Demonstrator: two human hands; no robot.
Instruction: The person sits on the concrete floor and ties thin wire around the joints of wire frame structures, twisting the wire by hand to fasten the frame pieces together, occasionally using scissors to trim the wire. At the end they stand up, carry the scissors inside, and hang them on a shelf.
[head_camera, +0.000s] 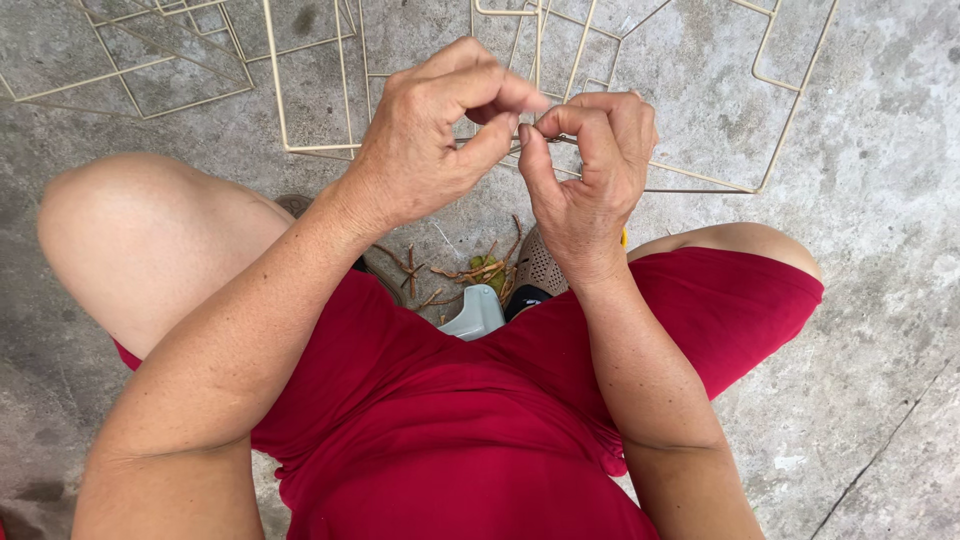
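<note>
Red short-sleeved garment (450, 430), bare forearms, bare knees, beige mesh shoe (540, 265)

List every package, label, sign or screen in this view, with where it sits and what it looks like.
None of those shows here. In view are only the left hand and right hand pinching a thin strand at a cream wire frame, dry twigs on the concrete floor, and a pale grey plastic piece between the knees, bearing no visible label.
</note>
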